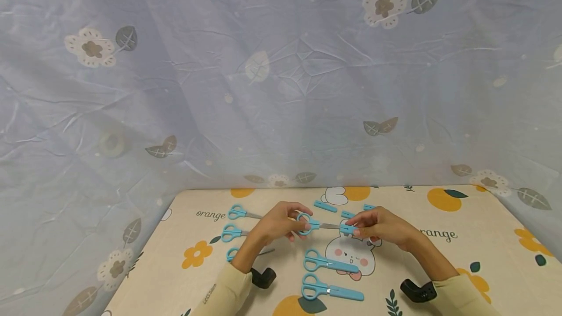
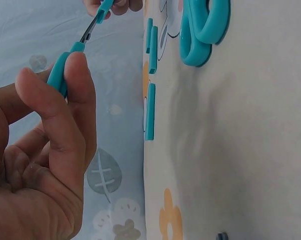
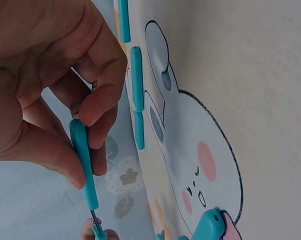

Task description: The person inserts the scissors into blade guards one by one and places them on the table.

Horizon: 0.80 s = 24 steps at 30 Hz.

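Note:
My left hand (image 1: 278, 222) pinches the light-blue handle of a pair of scissors (image 1: 314, 225), whose blades point right. In my right hand (image 1: 386, 228), thumb and fingers grip a light-blue blade cap (image 3: 83, 160). The blade's far end meets the cap's mouth, and the two line up above the table; bare metal shows between handle and cap. Nearer my body lie two capped scissors, one pair (image 1: 335, 263) above the other pair (image 1: 338, 291).
Uncapped scissors lie at left: a far pair (image 1: 238, 212), a middle pair (image 1: 231, 233) and a near pair (image 1: 230, 253) partly behind my left forearm. Beyond my hands are loose caps: one left (image 1: 325, 206), one middle (image 1: 347, 214), one right (image 1: 368, 207). A patterned curtain (image 1: 281, 111) hangs behind the table.

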Each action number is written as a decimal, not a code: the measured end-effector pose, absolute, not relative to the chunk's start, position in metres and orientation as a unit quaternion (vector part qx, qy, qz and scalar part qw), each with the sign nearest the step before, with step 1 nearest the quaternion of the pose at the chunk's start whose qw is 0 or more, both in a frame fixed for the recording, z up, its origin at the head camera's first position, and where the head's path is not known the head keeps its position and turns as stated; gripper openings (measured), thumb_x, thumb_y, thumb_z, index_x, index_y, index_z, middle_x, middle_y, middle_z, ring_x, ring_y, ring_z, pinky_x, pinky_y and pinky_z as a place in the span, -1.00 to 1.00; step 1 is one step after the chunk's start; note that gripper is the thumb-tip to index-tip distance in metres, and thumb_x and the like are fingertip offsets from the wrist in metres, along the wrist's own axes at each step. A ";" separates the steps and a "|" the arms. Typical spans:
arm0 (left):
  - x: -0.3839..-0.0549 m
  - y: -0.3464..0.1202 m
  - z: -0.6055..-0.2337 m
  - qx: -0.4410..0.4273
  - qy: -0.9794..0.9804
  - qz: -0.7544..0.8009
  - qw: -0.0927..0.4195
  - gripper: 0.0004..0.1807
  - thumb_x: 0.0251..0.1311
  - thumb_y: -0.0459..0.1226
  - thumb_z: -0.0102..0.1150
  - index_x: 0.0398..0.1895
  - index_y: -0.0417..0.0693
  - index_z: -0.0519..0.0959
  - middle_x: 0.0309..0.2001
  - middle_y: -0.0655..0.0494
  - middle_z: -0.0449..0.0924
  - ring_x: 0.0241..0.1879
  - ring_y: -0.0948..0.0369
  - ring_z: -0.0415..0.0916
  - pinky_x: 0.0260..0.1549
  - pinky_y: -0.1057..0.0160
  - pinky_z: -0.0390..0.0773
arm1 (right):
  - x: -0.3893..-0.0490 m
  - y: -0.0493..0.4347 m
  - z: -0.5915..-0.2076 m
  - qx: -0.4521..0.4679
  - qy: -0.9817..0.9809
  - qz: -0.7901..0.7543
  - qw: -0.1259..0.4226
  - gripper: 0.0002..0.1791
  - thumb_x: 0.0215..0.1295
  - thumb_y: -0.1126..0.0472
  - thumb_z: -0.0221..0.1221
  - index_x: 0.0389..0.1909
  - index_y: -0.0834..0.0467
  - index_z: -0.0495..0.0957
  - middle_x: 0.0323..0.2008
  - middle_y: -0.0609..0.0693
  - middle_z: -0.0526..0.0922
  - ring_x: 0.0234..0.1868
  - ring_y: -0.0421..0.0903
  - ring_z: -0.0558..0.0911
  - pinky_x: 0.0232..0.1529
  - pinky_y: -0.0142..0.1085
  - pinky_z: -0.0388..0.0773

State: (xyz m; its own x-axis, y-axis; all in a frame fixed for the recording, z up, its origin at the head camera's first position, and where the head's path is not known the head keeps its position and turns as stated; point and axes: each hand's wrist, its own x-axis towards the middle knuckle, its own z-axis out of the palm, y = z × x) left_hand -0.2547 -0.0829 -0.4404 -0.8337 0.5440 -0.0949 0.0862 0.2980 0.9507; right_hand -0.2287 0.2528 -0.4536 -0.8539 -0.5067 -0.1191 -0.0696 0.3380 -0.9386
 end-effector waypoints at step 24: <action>-0.253 -0.077 -0.439 0.208 0.780 0.555 0.200 -0.72 0.43 -0.38 0.32 0.16 -0.06 0.72 -0.23 0.01 0.81 -0.36 0.07 0.83 -0.59 0.30 0.65 | -0.231 0.248 -0.452 -0.187 0.783 -0.555 0.210 -0.54 0.49 0.19 0.35 0.27 0.37 0.64 -0.31 -0.05 0.70 -0.31 -0.13 0.56 -0.38 -0.34 0.58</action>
State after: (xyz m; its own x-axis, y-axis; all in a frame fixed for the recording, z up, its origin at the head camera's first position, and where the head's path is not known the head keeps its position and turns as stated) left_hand -0.2533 -0.0767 -0.4394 -0.8328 0.5477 -0.0809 0.1026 0.2963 0.9496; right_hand -0.2310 0.2480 -0.4519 -0.8419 -0.5259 -0.1214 -0.0602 0.3150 -0.9472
